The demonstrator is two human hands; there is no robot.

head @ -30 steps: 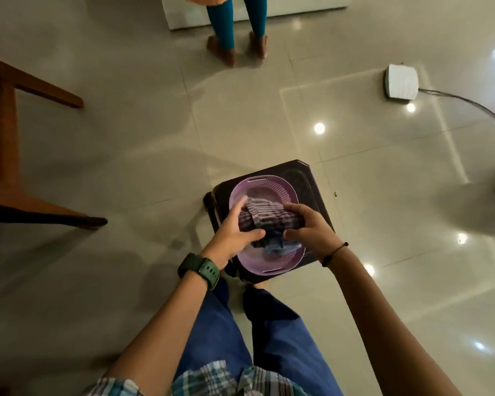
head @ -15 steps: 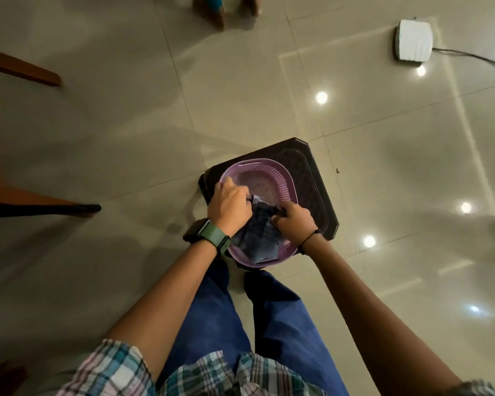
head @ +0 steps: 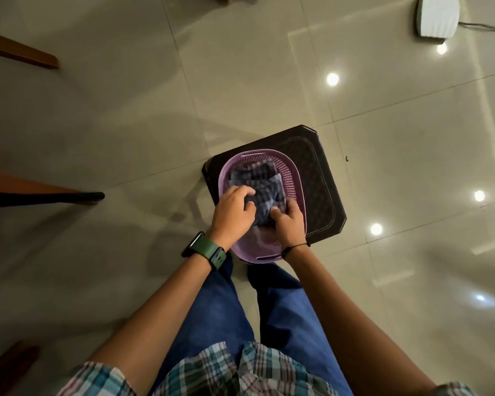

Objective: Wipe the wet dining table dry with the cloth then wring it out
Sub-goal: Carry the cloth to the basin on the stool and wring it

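Note:
A dark checked cloth (head: 265, 184) lies folded inside a purple perforated plastic basket (head: 293, 184) that sits on a dark plastic stool (head: 323, 178). My left hand (head: 232, 212), with a green watch on its wrist, grips the cloth's left near edge with curled fingers. My right hand (head: 287, 224), a black cord round its wrist, holds the cloth's near right end, fingers curled on it. Both hands are over the near half of the basket. The dining table top is out of view.
Wooden furniture legs (head: 40, 195) and a rail (head: 20, 54) stand at the left on the glossy tiled floor. A white device (head: 437, 15) with a cable lies at the far right. My legs in blue trousers stand just before the stool.
The cloth was bunched between my hands above the basket; now it lies spread lower in the basket with both hands on its near end. The view has tilted downward.

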